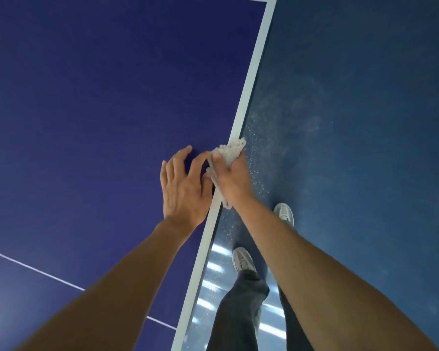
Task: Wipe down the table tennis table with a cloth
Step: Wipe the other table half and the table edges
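Done well, I judge, this pass keeps the cloth (230, 150) pressed flat and drawn along the white edge line (251, 79) toward the upper right. At mid-frame the right hand (235, 178) grips the bunched cloth, fingers curled round it; cloth pokes out above them and trails below the wrist. Just left, the left hand (183, 191) lies over the table (86, 97), fingers spread, holding nothing.

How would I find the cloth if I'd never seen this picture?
Find the big blue table and follow its white edge stripe down to where two hands meet. The cloth is the crumpled, pale bunch gripped by the right hand on that stripe. It is the only bumpy, fluffy thing there; the left hand beside it holds nothing.
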Demonstrator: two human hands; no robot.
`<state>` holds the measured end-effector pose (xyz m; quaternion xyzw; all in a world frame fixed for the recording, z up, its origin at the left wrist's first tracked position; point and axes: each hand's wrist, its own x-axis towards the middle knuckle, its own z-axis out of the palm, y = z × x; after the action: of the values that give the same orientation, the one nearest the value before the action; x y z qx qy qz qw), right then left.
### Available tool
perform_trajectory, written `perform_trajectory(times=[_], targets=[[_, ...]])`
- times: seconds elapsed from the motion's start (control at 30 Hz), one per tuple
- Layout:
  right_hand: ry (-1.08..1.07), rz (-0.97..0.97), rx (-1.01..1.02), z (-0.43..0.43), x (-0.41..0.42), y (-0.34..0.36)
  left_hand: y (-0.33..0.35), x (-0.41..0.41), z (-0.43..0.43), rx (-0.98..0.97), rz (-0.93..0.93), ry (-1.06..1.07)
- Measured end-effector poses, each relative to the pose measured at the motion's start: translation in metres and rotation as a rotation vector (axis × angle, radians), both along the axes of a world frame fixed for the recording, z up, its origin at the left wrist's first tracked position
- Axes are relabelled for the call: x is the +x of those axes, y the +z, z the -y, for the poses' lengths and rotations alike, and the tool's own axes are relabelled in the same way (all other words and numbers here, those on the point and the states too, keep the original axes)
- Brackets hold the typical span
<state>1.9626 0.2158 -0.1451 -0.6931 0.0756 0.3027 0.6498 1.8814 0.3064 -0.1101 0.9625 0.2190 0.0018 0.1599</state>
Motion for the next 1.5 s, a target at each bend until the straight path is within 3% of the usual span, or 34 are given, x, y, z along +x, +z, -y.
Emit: perform_trajectory(times=[0.17,0.3,0.4,0.47,0.6,0.9,1.0,1.3,1.5], targets=[[-0.075,0.066,-0.096,-0.022,0.127,0.004,-0.012,0.09,-0.026,0.014,-0.008,0.018],[-0.174,0.101,-0.018,-0.025,0.115,0.007,-0.02,0.164,-0.055,0.04,-0.023,0.036],[-0.191,0.019,0.086,-0.021,0.099,0.002,-0.022,0.196,-0.066,0.067,-0.03,0.02],[-0.183,-0.015,0.129,-0.02,0.102,0.002,-0.022,0.202,-0.069,0.092,-0.023,0.023],[-0.157,0.062,0.003,-0.025,0.138,0.005,-0.028,0.2,-0.072,0.097,0.002,0.022],[-0.294,-0.005,-0.001,-0.063,0.335,0.006,-0.024,0.205,-0.073,0.086,0.005,0.002],[-0.312,0.064,-0.135,-0.065,0.335,0.005,-0.024,0.206,-0.073,0.097,0.001,-0.007],[-0.215,0.081,-0.143,-0.047,0.235,0.004,-0.027,0.206,-0.076,0.123,-0.009,-0.033],[-0.256,0.081,-0.19,-0.064,0.33,-0.003,-0.028,0.205,-0.077,0.118,-0.019,-0.043]])
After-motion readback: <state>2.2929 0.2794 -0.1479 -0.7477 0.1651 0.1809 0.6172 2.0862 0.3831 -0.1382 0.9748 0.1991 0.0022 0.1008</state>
